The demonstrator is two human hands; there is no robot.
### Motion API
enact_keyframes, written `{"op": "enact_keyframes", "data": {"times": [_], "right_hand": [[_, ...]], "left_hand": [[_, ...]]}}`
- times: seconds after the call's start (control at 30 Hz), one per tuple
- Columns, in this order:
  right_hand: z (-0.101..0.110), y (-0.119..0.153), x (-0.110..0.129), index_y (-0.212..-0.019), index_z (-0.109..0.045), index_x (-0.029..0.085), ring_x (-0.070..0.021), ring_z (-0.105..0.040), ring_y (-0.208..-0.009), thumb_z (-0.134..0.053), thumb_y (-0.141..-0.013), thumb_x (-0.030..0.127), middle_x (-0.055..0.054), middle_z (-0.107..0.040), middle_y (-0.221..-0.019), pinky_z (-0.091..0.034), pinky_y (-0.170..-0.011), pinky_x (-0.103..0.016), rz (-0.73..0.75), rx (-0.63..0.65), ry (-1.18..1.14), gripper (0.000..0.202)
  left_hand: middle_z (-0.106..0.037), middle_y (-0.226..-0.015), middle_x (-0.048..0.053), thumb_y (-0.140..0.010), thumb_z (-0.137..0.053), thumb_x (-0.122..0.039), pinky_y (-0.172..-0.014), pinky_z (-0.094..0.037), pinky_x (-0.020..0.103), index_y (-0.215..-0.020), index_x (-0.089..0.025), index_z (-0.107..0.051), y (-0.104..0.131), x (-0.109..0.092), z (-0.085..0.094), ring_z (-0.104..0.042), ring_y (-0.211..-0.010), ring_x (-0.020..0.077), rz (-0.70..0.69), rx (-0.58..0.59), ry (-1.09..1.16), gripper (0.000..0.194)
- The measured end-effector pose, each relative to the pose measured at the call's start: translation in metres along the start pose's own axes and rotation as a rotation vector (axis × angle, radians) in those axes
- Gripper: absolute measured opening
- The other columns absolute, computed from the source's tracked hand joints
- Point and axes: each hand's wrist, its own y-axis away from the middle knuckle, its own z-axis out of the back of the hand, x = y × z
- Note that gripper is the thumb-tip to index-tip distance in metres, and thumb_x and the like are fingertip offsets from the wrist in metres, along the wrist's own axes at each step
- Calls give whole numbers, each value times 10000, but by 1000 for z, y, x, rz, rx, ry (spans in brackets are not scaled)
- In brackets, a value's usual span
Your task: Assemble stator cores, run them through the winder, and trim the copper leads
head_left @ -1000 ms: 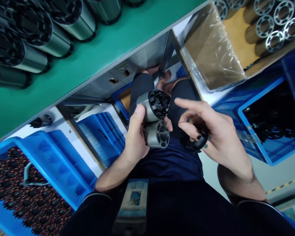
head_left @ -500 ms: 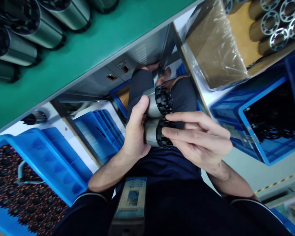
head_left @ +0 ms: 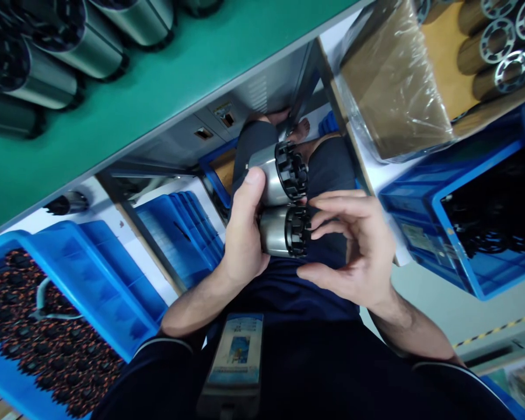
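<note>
Two silvery metal cylinders, each with a black toothed plastic ring at its right end, lie side by side in my left hand (head_left: 244,227). The upper cylinder (head_left: 265,166) is under my left thumb; the lower cylinder (head_left: 275,230) rests against the palm, and the other left fingers are hidden behind. My right hand (head_left: 361,251) is just right of the lower one's black ring (head_left: 296,231), fingers curved and thumb spread apart. Nothing shows between its fingers; a fingertip is very near the ring, and I cannot tell whether it touches.
Similar cylinders (head_left: 100,44) lie on the green bench top (head_left: 227,52). At lower left, a blue bin (head_left: 83,280) holds many dark, orange-flecked parts. To the right are a plastic-wrapped carton (head_left: 389,87) of metal tubes and a blue crate (head_left: 459,256) with black parts.
My right hand has drawn back from the lower black ring, its thumb dropping away and fingers parting. My left hand still holds both cylinders, now tilted slightly. The view has shifted a little.
</note>
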Motion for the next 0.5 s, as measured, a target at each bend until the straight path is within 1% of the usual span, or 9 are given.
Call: {"op": "enact_keyframes", "data": {"times": [0.03, 0.1, 0.17, 0.2, 0.27, 0.37, 0.43, 0.5], "right_hand": [[-1, 1, 1, -1534, -735, 339, -200, -789, -1038, -1138, -818, 445, -72, -764, -1423, -751, -839, -322, -42, 15, -15, 828], [-3, 1, 3, -1515, -746, 321, -187, -797, -1025, -1132, -830, 456, -69, -768, -1383, -763, -832, -290, -100, 39, -29, 798], [-4, 0, 5, -1466, -772, 308, -177, -804, -1003, -1121, -848, 439, -61, -765, -1319, -771, -808, -264, -132, 44, -40, 721], [-4, 0, 6, -1435, -782, 302, -173, -807, -999, -1119, -851, 426, -55, -760, -1290, -771, -801, -249, -145, 49, -53, 685], [-4, -2, 6, -1385, -784, 291, -160, -811, -998, -1118, -850, 387, -45, -749, -1269, -768, -810, -224, -174, 70, -106, 638], [-3, -3, 5, -1335, -759, 290, -126, -790, -954, -1100, -855, 311, -9, -738, -1191, -748, -817, -180, -182, 109, -208, 589], [-2, -3, 4, -1326, -755, 294, -124, -772, -957, -1076, -848, 252, -3, -725, -1172, -744, -824, -177, -172, 93, -187, 578], [-1, -2, 4, -1329, -763, 292, -145, -763, -998, -1051, -833, 220, -20, -713, -1202, -752, -832, -197, -173, 53, -109, 577]], "left_hand": [[-855, -1010, 72, -1005, -735, -817, -1016, -748, 553, -1002, -331, -811, 2, 1, 2, -800, -1410, 417, -20, -10, -5, 492], [-857, -1106, 39, -1010, -785, -767, -1116, -705, 533, -1105, -377, -821, 5, 4, 7, -759, -1478, 386, -109, -19, -43, 403], [-844, -1234, 34, -1013, -810, -747, -1209, -643, 513, -1206, -399, -817, 6, 4, 10, -721, -1523, 380, -195, 2, -92, 398], [-832, -1278, 40, -1008, -812, -753, -1220, -625, 510, -1250, -406, -811, 6, 4, 10, -718, -1517, 387, -228, 17, -109, 423], [-810, -1300, 57, -1000, -799, -772, -1176, -626, 517, -1303, -413, -800, 3, 5, 9, -740, -1450, 407, -261, 32, -123, 469], [-791, -1204, 74, -1005, -796, -759, -1083, -641, 514, -1298, -384, -798, -1, 8, 8, -772, -1288, 397, -274, 59, -132, 476], [-782, -1168, 79, -1030, -787, -734, -1082, -637, 515, -1297, -348, -795, -3, 11, 8, -771, -1230, 376, -300, 75, -120, 470], [-791, -1220, 83, -1049, -782, -719, -1117, -634, 513, -1334, -319, -787, -3, 14, 8, -770, -1254, 361, -334, 62, -81, 491]]}}
